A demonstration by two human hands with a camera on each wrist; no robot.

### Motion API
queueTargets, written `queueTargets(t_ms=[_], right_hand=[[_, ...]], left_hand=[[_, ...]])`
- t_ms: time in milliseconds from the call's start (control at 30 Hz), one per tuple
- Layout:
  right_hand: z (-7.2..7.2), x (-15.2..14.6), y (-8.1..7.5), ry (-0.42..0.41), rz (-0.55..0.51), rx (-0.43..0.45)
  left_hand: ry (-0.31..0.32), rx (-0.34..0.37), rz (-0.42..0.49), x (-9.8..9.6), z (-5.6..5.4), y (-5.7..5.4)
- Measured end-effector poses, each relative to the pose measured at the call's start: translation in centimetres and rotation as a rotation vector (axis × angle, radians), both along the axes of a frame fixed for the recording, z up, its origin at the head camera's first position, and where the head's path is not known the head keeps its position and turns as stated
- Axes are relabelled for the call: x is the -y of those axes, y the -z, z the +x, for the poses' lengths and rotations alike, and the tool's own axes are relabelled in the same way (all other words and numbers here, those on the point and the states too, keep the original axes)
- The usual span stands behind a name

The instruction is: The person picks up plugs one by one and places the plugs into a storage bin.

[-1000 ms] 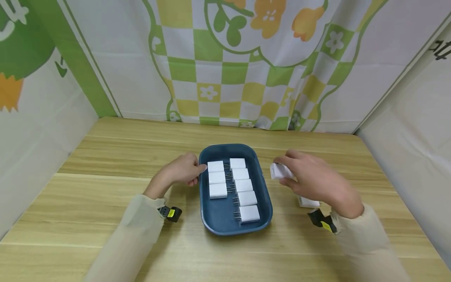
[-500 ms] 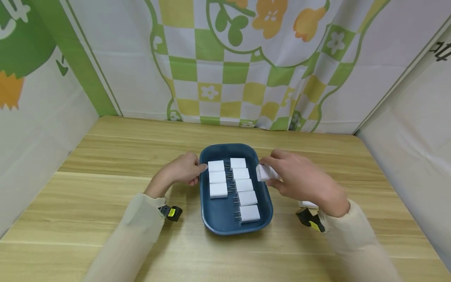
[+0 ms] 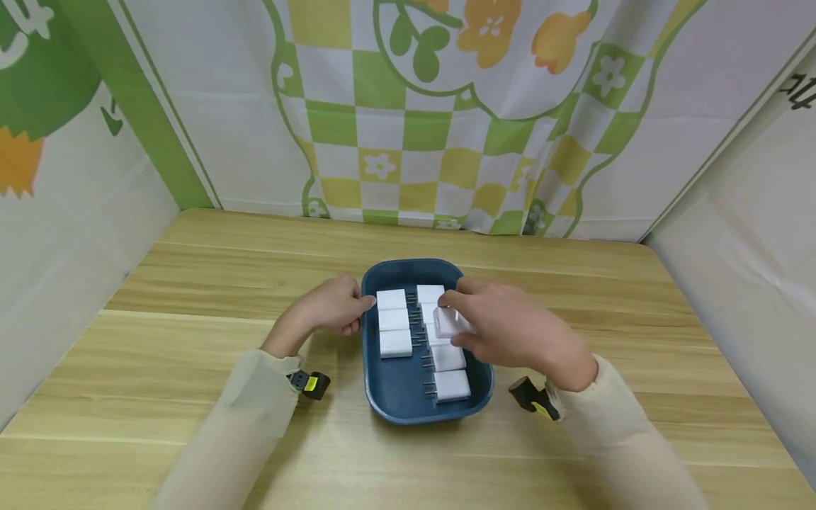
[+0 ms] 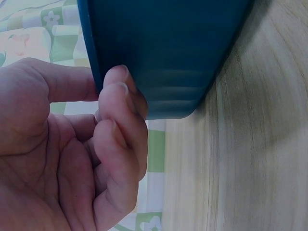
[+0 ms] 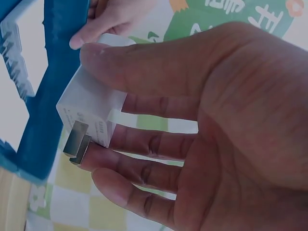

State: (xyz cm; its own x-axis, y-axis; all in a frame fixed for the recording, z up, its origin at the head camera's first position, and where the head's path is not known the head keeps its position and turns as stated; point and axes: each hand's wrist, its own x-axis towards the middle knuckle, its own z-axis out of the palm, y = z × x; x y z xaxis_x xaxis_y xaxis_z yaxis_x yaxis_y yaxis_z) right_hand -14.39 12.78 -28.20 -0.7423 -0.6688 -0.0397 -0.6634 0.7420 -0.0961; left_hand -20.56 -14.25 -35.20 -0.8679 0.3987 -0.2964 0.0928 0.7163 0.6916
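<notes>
A dark blue tray (image 3: 392, 389) holds white plug adapters in two columns, their metal prongs facing inward. My left hand (image 3: 331, 306) pinches its left rim, thumb over the edge and curled fingers against the outer wall (image 4: 159, 53). Over the right column, my right hand (image 3: 519, 329) holds one more white adapter (image 3: 449, 323) between thumb and fingers. Two flat prongs (image 5: 77, 142) stick out of that adapter in the right wrist view, with small print beside them. Part of the right column is hidden under this hand and adapter.
The left column has three adapters (image 3: 394, 320), with bare tray floor below them. Wood-grain tabletop (image 3: 191, 319) surrounds the tray. A checked, flowered curtain (image 3: 408, 134) hangs behind, and white cloth walls (image 3: 752, 234) stand at both sides.
My right hand has carried the adapter leftward from beside the tray to over its right column. An adapter on the table at right is now hidden behind that hand. My left hand stays put.
</notes>
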Motion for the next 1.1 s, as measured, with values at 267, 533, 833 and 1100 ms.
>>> queueTargets(t_ms=[267,533,833,1100], right_hand=[[-0.3,2.0,0.6,-0.043,0.045,0.046],[-0.7,3.8,1.6,-0.053,0.083,0.133],[-1.3,5.0,2.5,-0.078,0.079,0.194],[-1.6,5.9,3.3,-0.106,0.11,0.205]], left_hand=[[0.003,-0.004,0.008,0.0,0.1,-0.1],[0.018,-0.003,0.01,0.1,0.0,-0.1],[0.01,0.012,0.015,0.1,0.0,-0.1],[0.01,0.01,0.014,0.1,0.0,0.0]])
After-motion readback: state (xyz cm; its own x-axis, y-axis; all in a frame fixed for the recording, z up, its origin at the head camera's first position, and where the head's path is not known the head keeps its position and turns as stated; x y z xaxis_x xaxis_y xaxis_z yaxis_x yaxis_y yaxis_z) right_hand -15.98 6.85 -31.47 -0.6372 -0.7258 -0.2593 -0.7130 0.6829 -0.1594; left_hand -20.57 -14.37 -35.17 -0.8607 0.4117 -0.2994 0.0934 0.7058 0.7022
